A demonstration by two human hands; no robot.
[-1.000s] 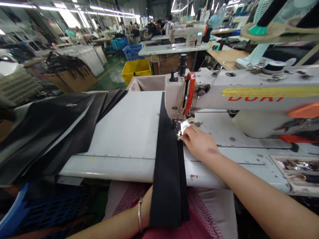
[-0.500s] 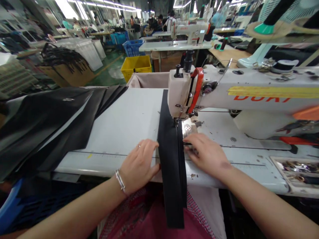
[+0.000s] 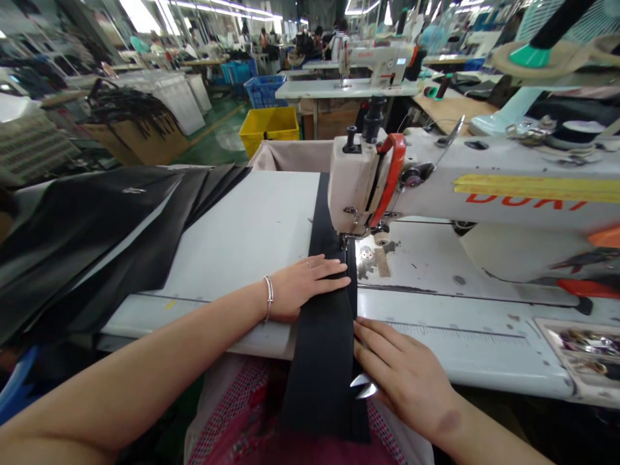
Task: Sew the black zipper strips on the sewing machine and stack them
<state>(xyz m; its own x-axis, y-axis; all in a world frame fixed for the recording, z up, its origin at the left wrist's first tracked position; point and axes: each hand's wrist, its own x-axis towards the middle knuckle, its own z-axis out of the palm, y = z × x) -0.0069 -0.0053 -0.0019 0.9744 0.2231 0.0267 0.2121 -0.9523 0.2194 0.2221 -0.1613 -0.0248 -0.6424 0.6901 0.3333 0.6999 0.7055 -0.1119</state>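
A long black leather-like strip [image 3: 322,349], apparently folded or layered along its right side, runs under the needle and presser foot [image 3: 345,241] of a white sewing machine [image 3: 361,187]. Its near end hangs over the table edge onto my lap. Fingers outstretched, my left hand [image 3: 310,284] lies flat across the strip just in front of the presser foot. My right hand [image 3: 402,368] is closed at the strip's right edge, near the table's front. Two pointed silver blades of thread snips [image 3: 364,385] stick out under its fingers; the handle is hidden in the palm.
Large black sheets [image 3: 97,239] are heaped on the table's left. A tray of small metal parts [image 3: 586,349] is set into the right end. Beyond the table stand a yellow crate [image 3: 269,129], a blue basket [image 3: 264,90] and another sewing machine [image 3: 378,61]. People sit farther back.
My left hand has moved from the strip's left edge onto its top, up near the presser foot. My right hand has come down toward me along the right edge, and the blades now show.
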